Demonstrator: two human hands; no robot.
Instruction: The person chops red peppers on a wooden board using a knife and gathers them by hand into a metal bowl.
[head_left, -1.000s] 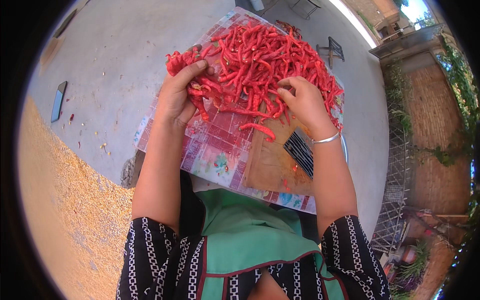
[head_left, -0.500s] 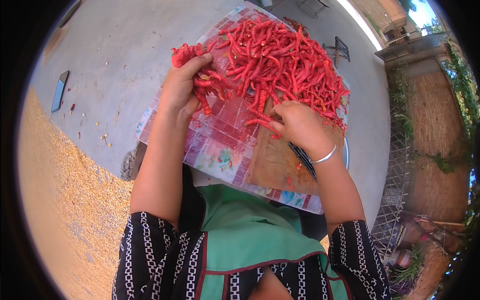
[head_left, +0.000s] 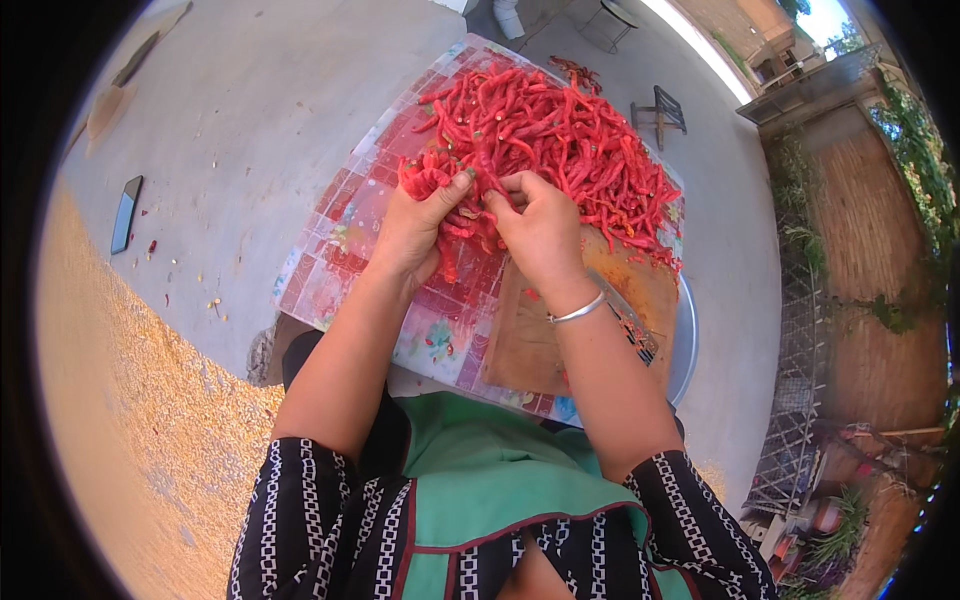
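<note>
A big heap of red chili peppers [head_left: 560, 130] lies on a patterned plastic sheet [head_left: 340, 270] spread over the concrete ground. My left hand [head_left: 415, 235] and my right hand [head_left: 540, 225] meet at the near edge of the heap, both pinching a small bunch of chilies [head_left: 470, 195] between them. A silver bangle [head_left: 577, 312] sits on my right wrist. Under my right forearm lies a brown wooden cutting board [head_left: 525, 345].
A metal tray rim [head_left: 688, 340] shows at the board's right. A dark phone [head_left: 125, 213] lies on the concrete at left, beside a spread of yellow grain [head_left: 120, 420]. A small stool [head_left: 662, 108] stands beyond the heap. A fence [head_left: 800, 400] runs along the right.
Both hands have drawn together at the near edge of the heap, the left moving right and the right moving left, and now pinch one bunch of chilies.
</note>
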